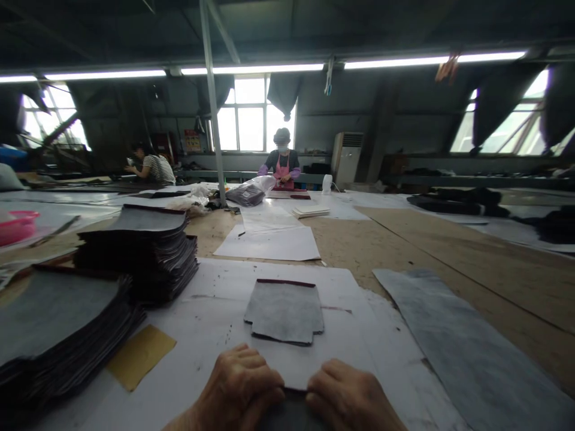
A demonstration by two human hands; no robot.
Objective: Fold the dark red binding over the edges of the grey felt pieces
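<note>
Low in the head view, my left hand [242, 383] and my right hand [348, 398] are closed on the near edge area of a dark grey fabric piece [294, 412]. Fingers curl over its top edge from both sides, and most of the piece is cut off by the frame. Just beyond lies a grey cut piece [285, 311] with notched lower corners and a dark brown folded strip along its far edge. White paper [332, 281] covers the table under it.
Two stacks of similar pieces, a near stack [58, 317] and a farther stack [144, 251], stand at left. A yellow card [141, 357] lies beside them. At right is a long grey sheet [467, 341]. A person in a pink apron [283, 164] works across the table.
</note>
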